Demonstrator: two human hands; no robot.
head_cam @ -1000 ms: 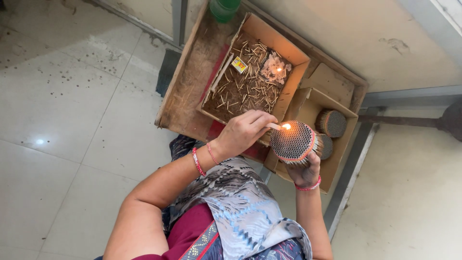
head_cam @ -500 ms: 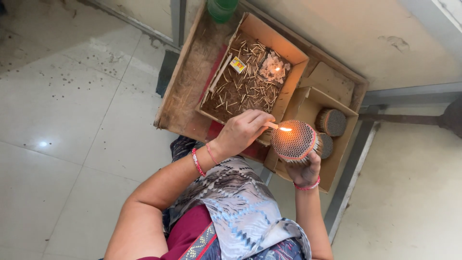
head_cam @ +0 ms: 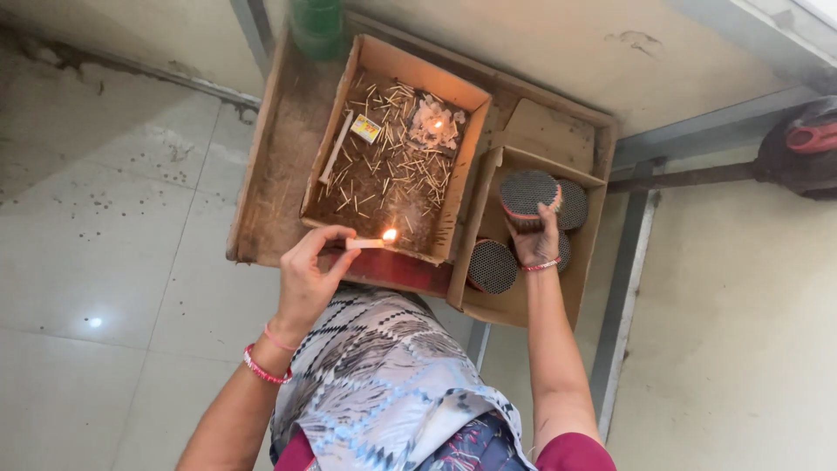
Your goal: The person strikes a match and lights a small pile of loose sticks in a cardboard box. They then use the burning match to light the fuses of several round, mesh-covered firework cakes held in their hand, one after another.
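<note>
Left hand (head_cam: 307, 281) pinches a lit match (head_cam: 370, 242) just over the near rim of the match box (head_cam: 465, 179). Right hand (head_cam: 536, 240) grips a round bundle (head_cam: 526, 196) inside the carton (head_cam: 593, 218) right of that box. Step: bundle being set down; match needs dropping or snuffing.

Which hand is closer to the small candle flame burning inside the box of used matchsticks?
The left. The left hand, holding a lit match, is at that box's near edge, below the candle flame. The right hand is off to the side, on a round bundle in the neighbouring box.
</note>
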